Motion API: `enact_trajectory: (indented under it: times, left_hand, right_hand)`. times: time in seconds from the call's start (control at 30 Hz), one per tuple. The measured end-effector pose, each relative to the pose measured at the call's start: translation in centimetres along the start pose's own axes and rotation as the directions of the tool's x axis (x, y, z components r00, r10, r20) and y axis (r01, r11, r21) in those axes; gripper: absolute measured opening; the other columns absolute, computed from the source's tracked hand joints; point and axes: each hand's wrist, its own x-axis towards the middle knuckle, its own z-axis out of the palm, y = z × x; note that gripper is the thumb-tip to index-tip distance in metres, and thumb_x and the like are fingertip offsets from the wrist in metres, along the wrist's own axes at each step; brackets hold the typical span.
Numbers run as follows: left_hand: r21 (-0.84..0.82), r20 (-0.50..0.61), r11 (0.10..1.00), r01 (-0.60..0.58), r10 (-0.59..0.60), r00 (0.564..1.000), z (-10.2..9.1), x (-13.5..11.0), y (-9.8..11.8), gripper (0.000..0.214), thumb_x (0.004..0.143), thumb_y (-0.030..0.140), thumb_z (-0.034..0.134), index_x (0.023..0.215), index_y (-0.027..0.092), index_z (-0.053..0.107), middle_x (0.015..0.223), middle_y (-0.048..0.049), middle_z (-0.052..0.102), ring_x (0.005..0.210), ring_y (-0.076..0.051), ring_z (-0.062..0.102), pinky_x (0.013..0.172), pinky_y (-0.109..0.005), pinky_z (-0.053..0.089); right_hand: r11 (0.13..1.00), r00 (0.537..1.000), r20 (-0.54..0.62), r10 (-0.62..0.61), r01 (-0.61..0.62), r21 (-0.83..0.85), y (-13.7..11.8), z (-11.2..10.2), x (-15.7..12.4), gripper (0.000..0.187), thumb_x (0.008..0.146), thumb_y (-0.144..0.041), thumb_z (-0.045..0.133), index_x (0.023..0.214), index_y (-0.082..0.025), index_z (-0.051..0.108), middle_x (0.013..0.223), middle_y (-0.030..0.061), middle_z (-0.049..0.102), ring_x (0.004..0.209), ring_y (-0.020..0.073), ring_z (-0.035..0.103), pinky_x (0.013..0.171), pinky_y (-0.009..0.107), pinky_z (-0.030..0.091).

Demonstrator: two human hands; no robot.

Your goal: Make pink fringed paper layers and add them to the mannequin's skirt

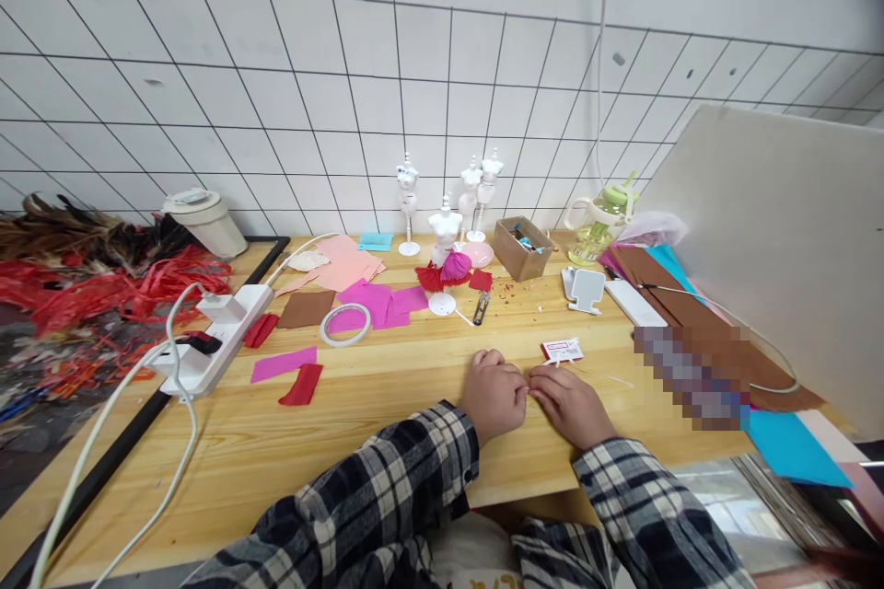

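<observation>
My left hand rests low over the wooden table, its fingers curled in. Beside it, my right hand has its fingertips pinched close to the left ones. Whatever small thing lies between them is hidden. Just beyond the right hand is a small red and white packet. Farther back stands a white mini dress form with red crepe paper and a magenta paper puff at its waist. A small pair of thread snips lies in front of it, to the right.
A roll of white tape and magenta paper pieces lie left of centre. A white power strip with cables runs along the left edge. At the back are a cardboard box and a green-lidded bottle; brown paper lies right.
</observation>
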Motion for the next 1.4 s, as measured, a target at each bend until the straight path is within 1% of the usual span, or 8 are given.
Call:
enact_trajectory:
  times: [0.27,0.4,0.67,0.83,1.0,1.13,1.2,1.4]
  left_hand:
    - [-0.228,-0.006,0.972,0.062,-0.065,0.998,1.1,-0.3,-0.4,0.017,0.077,0.018,0.060,0.069,0.022,0.074,0.076,-0.0041,0.075,0.079,-0.021,0.057,0.080,-0.038,0.041]
    - [-0.387,-0.062,0.895,0.222,-0.266,0.962,0.7,0.1,-1.3,0.022,0.078,0.013,0.057,0.066,0.021,0.074,0.076,-0.0038,0.076,0.082,-0.021,0.062,0.086,-0.038,0.044]
    - [-0.668,-0.055,0.743,0.041,-0.104,0.993,-1.7,-2.1,-2.3,0.027,0.089,0.037,0.057,0.088,0.020,0.079,0.089,-0.0084,0.077,0.083,-0.019,0.068,0.083,-0.033,0.049]
    - [-0.630,-0.021,0.770,0.097,-0.141,0.990,-2.9,-2.9,-3.2,0.029,0.088,0.041,0.060,0.082,0.020,0.079,0.083,-0.0081,0.077,0.082,-0.020,0.067,0.082,-0.034,0.048]
    - [-0.622,-0.011,0.780,0.063,-0.089,0.996,-3.6,-3.7,-3.8,0.029,0.090,0.041,0.058,0.083,0.020,0.079,0.082,-0.0074,0.077,0.082,-0.019,0.066,0.084,-0.034,0.047]
    - [-0.623,-0.008,0.779,0.077,-0.105,0.994,-3.9,-4.0,-4.1,0.030,0.090,0.041,0.059,0.082,0.020,0.078,0.083,-0.0077,0.077,0.082,-0.019,0.066,0.083,-0.033,0.047]
    - [-0.626,-0.012,0.777,0.068,-0.097,0.995,-3.9,-4.1,-4.1,0.030,0.090,0.041,0.059,0.082,0.019,0.078,0.083,-0.0078,0.077,0.081,-0.019,0.066,0.082,-0.033,0.047]
    - [-0.617,-0.002,0.786,0.025,-0.034,0.999,-4.0,-4.2,-4.0,0.033,0.090,0.043,0.057,0.082,0.020,0.078,0.082,-0.0076,0.077,0.080,-0.019,0.066,0.084,-0.033,0.046]
  right_hand:
    - [0.950,0.967,-0.064,-0.248,0.230,-0.210,0.3,-0.2,-0.6,0.030,0.090,-0.007,0.047,0.094,-0.021,0.073,0.104,0.0100,0.071,0.090,0.0181,0.064,0.078,0.028,0.051]
    - [0.939,0.956,-0.024,-0.292,0.282,-0.198,1.4,-1.1,-1.1,0.031,0.090,-0.005,0.045,0.094,-0.020,0.073,0.103,0.0093,0.072,0.086,0.0177,0.061,0.081,0.030,0.048]
    - [0.991,0.992,0.011,0.127,-0.127,0.037,2.8,-3.8,-2.7,0.031,0.090,-0.046,0.055,0.087,-0.021,0.074,0.084,0.0085,0.073,0.078,0.0229,0.061,0.072,0.036,0.047]
    - [0.844,0.859,0.004,0.512,-0.505,0.180,3.4,-3.8,-0.7,0.044,0.088,-0.051,0.054,0.059,-0.020,0.064,0.065,0.0036,0.069,0.065,0.0192,0.061,0.064,0.031,0.046]
    - [0.813,0.824,-0.003,0.567,-0.559,0.162,4.0,-4.6,0.1,0.045,0.084,-0.050,0.055,0.051,-0.020,0.048,0.056,0.0018,0.064,0.059,0.0163,0.058,0.061,0.028,0.043]
    - [0.740,0.768,0.163,0.619,-0.640,0.206,4.2,-4.6,0.2,0.031,0.081,-0.046,0.057,0.088,-0.018,0.067,0.054,-0.0005,0.065,0.051,0.0161,0.057,0.053,0.027,0.042]
    - [0.737,0.752,0.235,0.616,-0.655,0.167,4.2,-4.3,0.3,0.050,0.081,-0.041,0.055,0.124,-0.016,0.060,0.051,-0.0046,0.062,0.047,0.0164,0.055,0.050,0.027,0.042]
    - [0.864,0.856,0.146,0.497,-0.504,0.015,4.3,-5.0,0.5,0.057,0.087,-0.037,0.048,0.142,-0.021,0.051,0.097,0.0054,0.074,0.064,0.0177,0.062,0.062,0.032,0.050]
